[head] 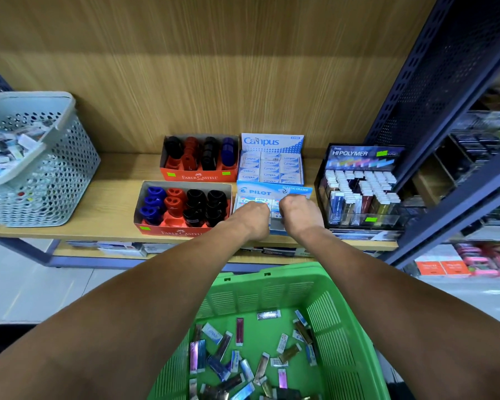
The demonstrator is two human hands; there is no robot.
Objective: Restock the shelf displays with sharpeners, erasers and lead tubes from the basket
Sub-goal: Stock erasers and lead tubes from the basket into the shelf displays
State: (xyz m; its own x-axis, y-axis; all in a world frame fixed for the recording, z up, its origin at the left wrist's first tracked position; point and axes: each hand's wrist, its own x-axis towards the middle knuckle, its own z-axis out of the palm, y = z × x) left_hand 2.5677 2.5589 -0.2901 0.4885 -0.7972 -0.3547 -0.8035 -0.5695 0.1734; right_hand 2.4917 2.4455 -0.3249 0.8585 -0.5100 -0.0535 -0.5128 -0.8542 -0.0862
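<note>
- Green plastic basket [324, 287] sits nearest the camera, below the shelf edge; loose lead tubes [239, 332] and wrapped erasers [212, 332] lie scattered on its floor.
- Wooden shelf [113, 197] runs left to right beyond the basket, with a wood-grain back panel.
- Pilot eraser box [272, 192], blue and white, stands at the near edge of the shelf, centre-right. Both hands are over its open tray.
- Left hand [253, 217]: knuckles toward the camera, reaching down into the left part of the tray. Fingers hidden behind the back of the hand; cannot tell whether they grip anything.
- Right hand [299, 215]: same pose over the right part of the tray, just beside the left hand. Fingers also hidden; grip cannot be told.
- Campus eraser box [272, 163] directly behind the Pilot box, filled with rows of erasers.
- Near Faber-Castell box [182, 210], orange, left of the Pilot box: blue, red and black sharpeners.
- Far Faber-Castell box [199, 160] behind it, left of the Campus box: black, red and blue sharpeners.
- Hi-Polymer lead display [361, 186], black, right of the eraser boxes, packed with upright lead tubes.
- Grey perforated basket [58, 174] at far left of the shelf, holding small packets.
- Dark blue perforated upright [445, 96] at right.
</note>
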